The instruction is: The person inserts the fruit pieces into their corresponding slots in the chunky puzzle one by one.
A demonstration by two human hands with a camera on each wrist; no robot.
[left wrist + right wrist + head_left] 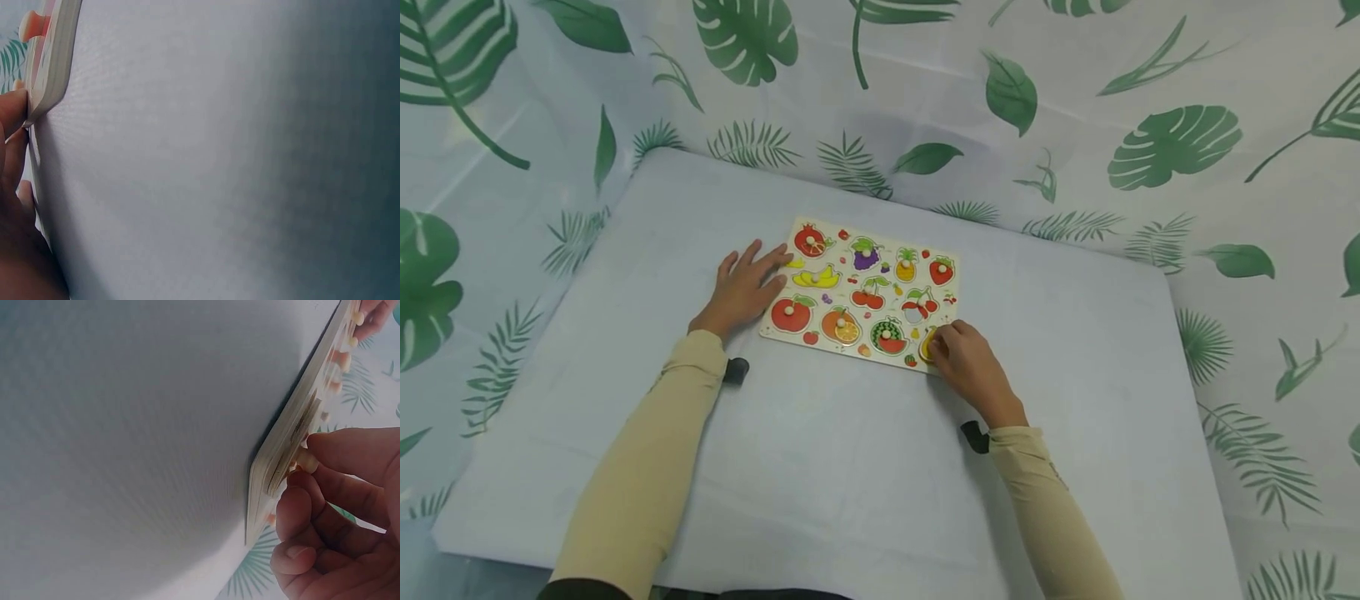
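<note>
A wooden fruit peg puzzle board [842,285] lies on the table, slightly turned. At its lower right corner my right hand [973,367] pinches the small knob [306,460] of a yellow puzzle piece [925,347] between thumb and fingers. From the right wrist view that piece sits slightly above the board's face; its picture is mostly covered by my fingers. My left hand [741,287] has its fingers spread, and their tips touch the board's left edge. Nearest to it are the banana piece [816,277] and the red apple piece [792,314].
Other knobbed pieces lie in the board, among them an orange [841,327], a watermelon [888,335], grapes [865,253] and a strawberry [941,270]. A white cloth covers the table [835,467]. Behind it hangs a leaf-patterned sheet [925,92].
</note>
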